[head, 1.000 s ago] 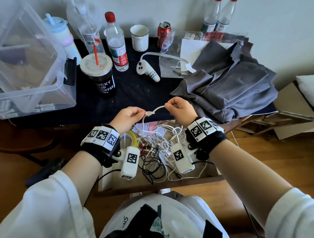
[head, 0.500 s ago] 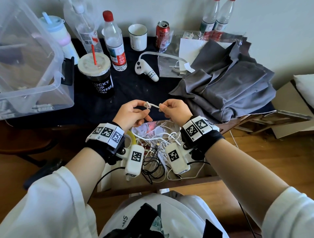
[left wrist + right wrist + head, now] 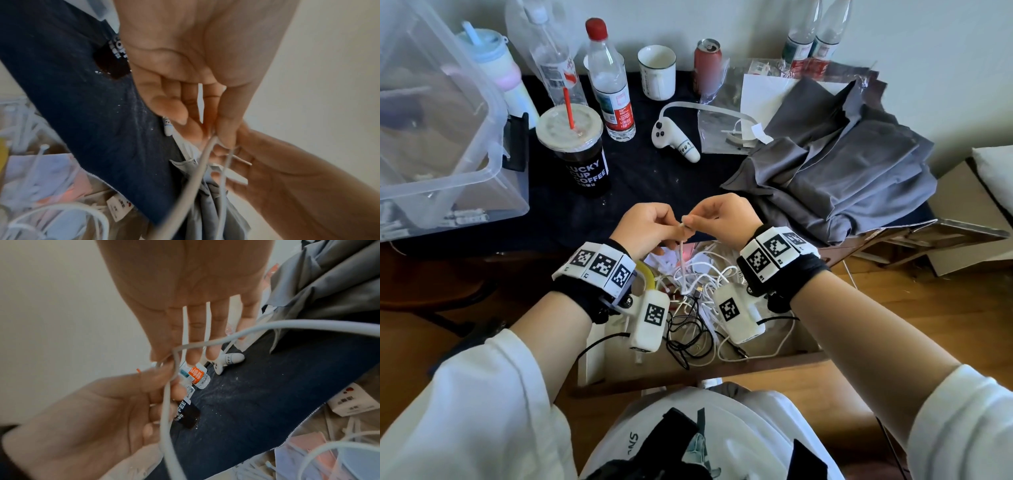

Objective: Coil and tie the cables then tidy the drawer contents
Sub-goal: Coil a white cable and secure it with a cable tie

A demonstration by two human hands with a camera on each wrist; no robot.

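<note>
My left hand point(image 3: 654, 224) and right hand point(image 3: 717, 216) meet fingertip to fingertip above the open wooden drawer point(image 3: 688, 371), both pinching the same thin white cable point(image 3: 681, 246). The cable hangs from the pinch down into a tangle of white and black cables point(image 3: 695, 301) in the drawer. In the left wrist view the white cable point(image 3: 197, 175) runs down from my fingertips point(image 3: 226, 134) as two strands. In the right wrist view the cable point(image 3: 166, 402) bends sharply at the pinch and loops away to the right. A yellow ring point(image 3: 647, 274) lies in the drawer behind my left wrist.
On the dark tabletop point(image 3: 654, 178) stand a black coffee cup point(image 3: 578, 154), water bottles point(image 3: 611, 82), a white mug point(image 3: 656, 72), a red can point(image 3: 707, 65) and a white controller point(image 3: 674, 142). A clear plastic bin point(image 3: 438, 137) is left, grey cloth point(image 3: 842, 171) right.
My hands have come together: the short span of cable between them has closed up and both now pinch at one spot. The cable hangs straight down into the drawer.
</note>
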